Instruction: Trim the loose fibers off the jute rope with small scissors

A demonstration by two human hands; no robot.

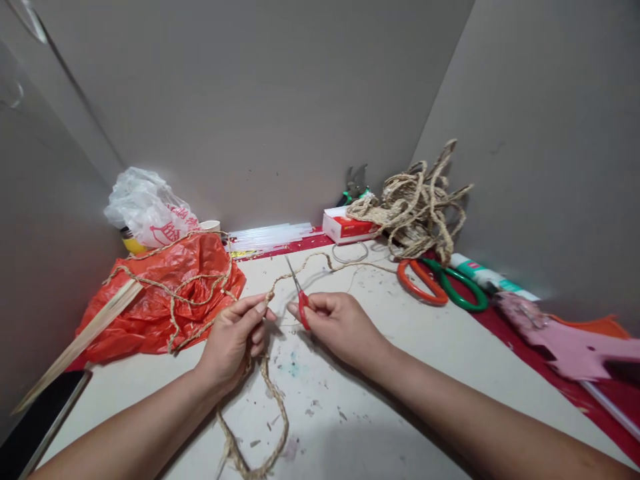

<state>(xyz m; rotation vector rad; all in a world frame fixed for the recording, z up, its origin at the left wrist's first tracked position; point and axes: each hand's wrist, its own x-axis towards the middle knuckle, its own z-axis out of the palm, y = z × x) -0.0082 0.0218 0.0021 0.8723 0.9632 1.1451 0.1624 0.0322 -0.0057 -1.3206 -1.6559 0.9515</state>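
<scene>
A length of rope [270, 293] is being pinched between thumb and fingers of the left hand [233, 340], near the middle of the worktop [400, 373]. From that grip the rope is running down toward the near edge, where a braided loop is lying flat, and back toward the far left corner across a red plastic bag [160, 293].

Small red-handled scissors [299, 297] are being held in the right hand [340, 327], just beside the left hand. The right fingers are clenched around the handles; the blades are pointing up and away toward the far edge, with the tips close to the rope. Whether the blades are parted cannot be told.

A white plastic bag [147, 210] is sitting behind the red one in the far left corner. Clear glue sticks [270, 235] and a red and white box [347, 227] are lying along the far edge. A tangled bundle of rope [417, 207] is piled at the far right corner, with large orange and green scissors [440, 283] just in front of it.
</scene>
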